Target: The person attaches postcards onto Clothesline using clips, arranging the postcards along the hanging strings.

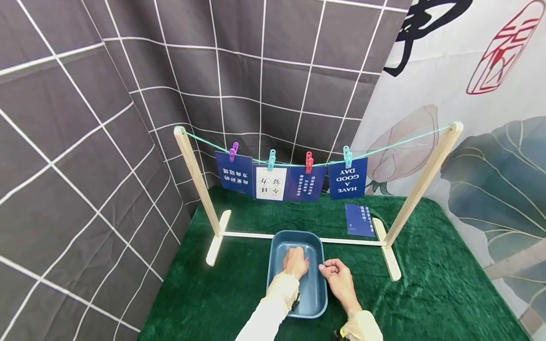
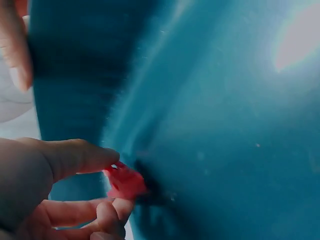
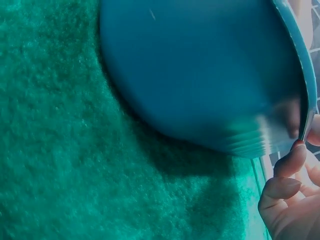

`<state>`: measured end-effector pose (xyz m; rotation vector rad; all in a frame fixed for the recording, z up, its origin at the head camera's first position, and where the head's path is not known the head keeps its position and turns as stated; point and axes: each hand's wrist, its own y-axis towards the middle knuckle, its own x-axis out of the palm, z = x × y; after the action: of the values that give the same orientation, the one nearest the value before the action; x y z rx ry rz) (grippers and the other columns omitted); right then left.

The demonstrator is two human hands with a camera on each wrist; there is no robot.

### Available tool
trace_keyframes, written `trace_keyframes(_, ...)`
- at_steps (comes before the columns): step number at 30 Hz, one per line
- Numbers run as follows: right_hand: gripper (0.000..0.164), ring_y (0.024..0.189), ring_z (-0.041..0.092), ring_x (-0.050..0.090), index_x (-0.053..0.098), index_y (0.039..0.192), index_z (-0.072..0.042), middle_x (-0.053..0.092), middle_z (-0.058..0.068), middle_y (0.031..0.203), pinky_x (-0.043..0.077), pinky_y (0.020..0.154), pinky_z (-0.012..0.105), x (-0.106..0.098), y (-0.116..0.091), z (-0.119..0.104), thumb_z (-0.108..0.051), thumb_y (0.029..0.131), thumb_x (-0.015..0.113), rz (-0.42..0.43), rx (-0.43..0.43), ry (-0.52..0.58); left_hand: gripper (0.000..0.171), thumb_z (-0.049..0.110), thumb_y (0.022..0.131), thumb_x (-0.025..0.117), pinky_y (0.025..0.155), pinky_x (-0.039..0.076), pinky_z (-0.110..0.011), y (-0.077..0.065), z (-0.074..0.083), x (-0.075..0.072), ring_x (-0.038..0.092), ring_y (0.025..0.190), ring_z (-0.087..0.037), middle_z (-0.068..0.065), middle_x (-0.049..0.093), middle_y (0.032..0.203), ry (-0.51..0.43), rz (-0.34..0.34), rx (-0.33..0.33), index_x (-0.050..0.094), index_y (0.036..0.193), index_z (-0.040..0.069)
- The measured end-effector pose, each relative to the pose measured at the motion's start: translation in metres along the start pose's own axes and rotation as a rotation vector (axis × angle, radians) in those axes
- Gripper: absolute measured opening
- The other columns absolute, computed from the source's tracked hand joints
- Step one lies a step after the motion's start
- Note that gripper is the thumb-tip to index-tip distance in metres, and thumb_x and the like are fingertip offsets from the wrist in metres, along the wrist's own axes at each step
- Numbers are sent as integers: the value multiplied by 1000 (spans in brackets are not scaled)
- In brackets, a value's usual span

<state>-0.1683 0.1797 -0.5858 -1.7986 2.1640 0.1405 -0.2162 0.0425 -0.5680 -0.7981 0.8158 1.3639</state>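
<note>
Inside the blue plastic bin (image 1: 313, 298), my left hand (image 1: 296, 263) reaches down and pinches a pinkish-red clothespin (image 2: 125, 182) between thumb and fingers. The clothespin looks blurred in the left wrist view, and only a sliver shows from the head. At the bin's right side, my right hand (image 1: 339, 279) grips the rim (image 3: 306, 75) between thumb and finger. In the right wrist view the bin's outer wall (image 3: 200, 80) appears tilted above the green cloth, and my right fingers (image 3: 290, 160) are at its edge.
Behind the bin stands a wooden frame (image 1: 422, 184) with a string. Purple, teal and red clothespins (image 1: 309, 162) hold several cards (image 1: 347, 177) on it. One blue card (image 1: 359, 220) lies on the green cloth (image 1: 204, 303) near the right foot. A grid-patterned curtain (image 1: 85, 142) hangs at left and back.
</note>
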Motion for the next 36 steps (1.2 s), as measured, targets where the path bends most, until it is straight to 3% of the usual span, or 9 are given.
trace_keyframes(9, 24, 61, 13, 52, 58, 93, 1, 59, 5, 67, 41, 58, 24, -3, -1, -10, -17, 81, 69, -61, 20, 40, 26, 20, 75, 70, 48, 37, -30, -17, -3, -21, 46, 51, -17, -3, 48, 58, -234, -1, -112, 50, 61, 10)
trace_keyframes(14, 24, 63, 18, 53, 58, 94, 3, 60, 7, 70, 42, 57, 26, -10, 0, -13, -16, 82, 69, -131, 34, 40, 28, 25, 78, 68, 44, 35, -24, -28, -8, -35, 46, 45, -9, 7, 49, 46, -340, 29, -125, 50, 60, 12)
trace_keyframes(20, 28, 59, 15, 53, 60, 91, 0, 61, 11, 71, 43, 56, 25, -17, 13, 1, -25, 82, 69, -132, -40, -28, 26, 28, 79, 66, 42, 35, -24, -38, -7, -57, 48, 45, -6, 11, 53, 41, -430, 37, -119, 56, 61, 13)
trace_keyframes(26, 24, 59, 9, 51, 61, 88, -6, 59, 6, 71, 41, 57, 25, -37, 31, 2, -30, 87, 63, 15, -192, -232, 19, 24, 75, 69, 46, 37, -23, -51, -7, -66, 51, 50, -4, 7, 57, 46, -566, 35, -108, 58, 69, 11)
trace_keyframes(31, 12, 61, 12, 48, 59, 87, -4, 56, 4, 70, 38, 58, 27, -51, 54, 1, -15, 86, 61, 171, -382, -390, 19, 19, 74, 71, 47, 39, -23, -59, -10, -65, 54, 48, -6, 2, 59, 49, -647, 37, -119, 57, 75, 6)
trace_keyframes(36, 11, 70, 23, 54, 57, 91, 1, 57, 13, 78, 40, 65, 37, -61, 77, 6, -8, 84, 59, 239, -417, -460, 20, 19, 73, 71, 48, 39, -23, -62, -11, -65, 54, 49, -5, 3, 60, 50, -670, 32, -131, 57, 79, 6)
